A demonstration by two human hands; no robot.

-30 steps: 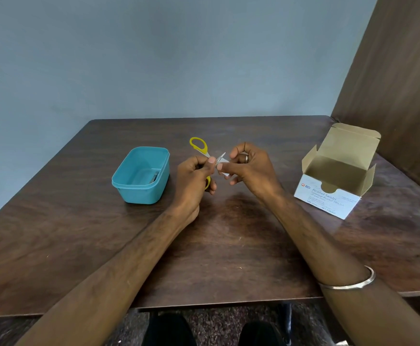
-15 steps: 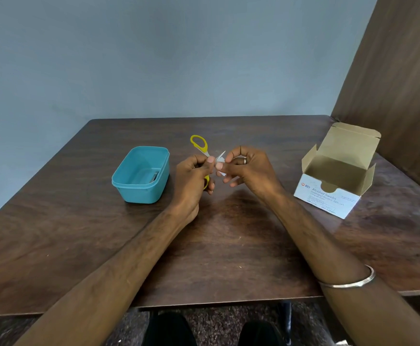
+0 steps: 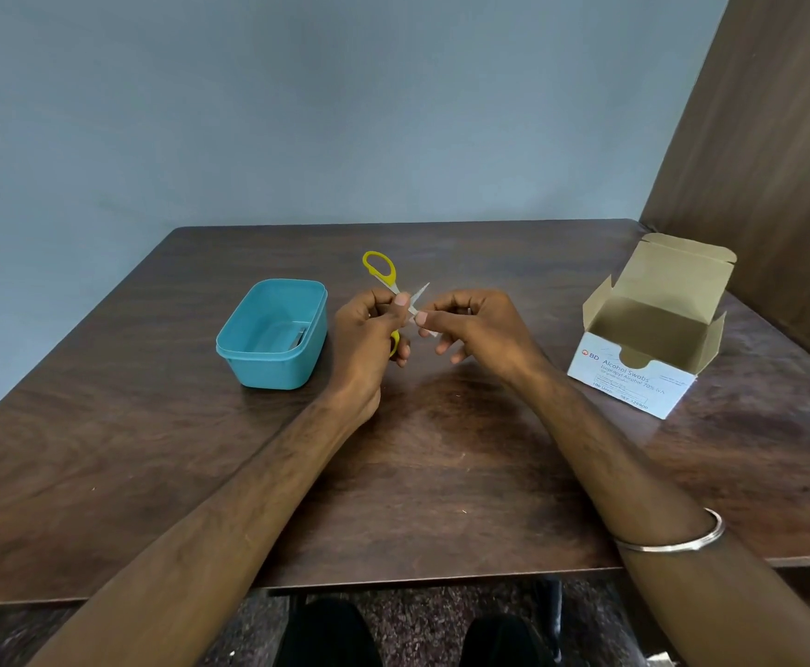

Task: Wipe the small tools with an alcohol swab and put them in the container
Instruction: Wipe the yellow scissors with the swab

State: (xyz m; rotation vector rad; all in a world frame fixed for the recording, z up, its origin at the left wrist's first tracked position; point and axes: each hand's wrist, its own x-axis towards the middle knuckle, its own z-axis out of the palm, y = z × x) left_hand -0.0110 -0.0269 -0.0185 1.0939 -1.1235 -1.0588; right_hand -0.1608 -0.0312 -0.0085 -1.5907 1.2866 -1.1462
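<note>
Small yellow-handled scissors (image 3: 380, 270) are held up over the middle of the table, blades spread apart. My left hand (image 3: 367, 341) grips them near the pivot, with one yellow loop sticking up and the other mostly hidden in the palm. My right hand (image 3: 473, 329) pinches a small white alcohol swab (image 3: 429, 331) against one blade between thumb and forefinger. The teal plastic container (image 3: 274, 373) stands just left of my left hand, and a small metal tool (image 3: 300, 337) lies inside it.
An open cardboard box of alcohol swabs (image 3: 648, 329) stands at the right of the dark wooden table (image 3: 104, 450). A brown wall panel rises close behind it. A grey-blue wall runs along the table's far edge.
Both hands have stayed in place with the scissors. My right fingers have shifted slightly along the blade with the swab.
</note>
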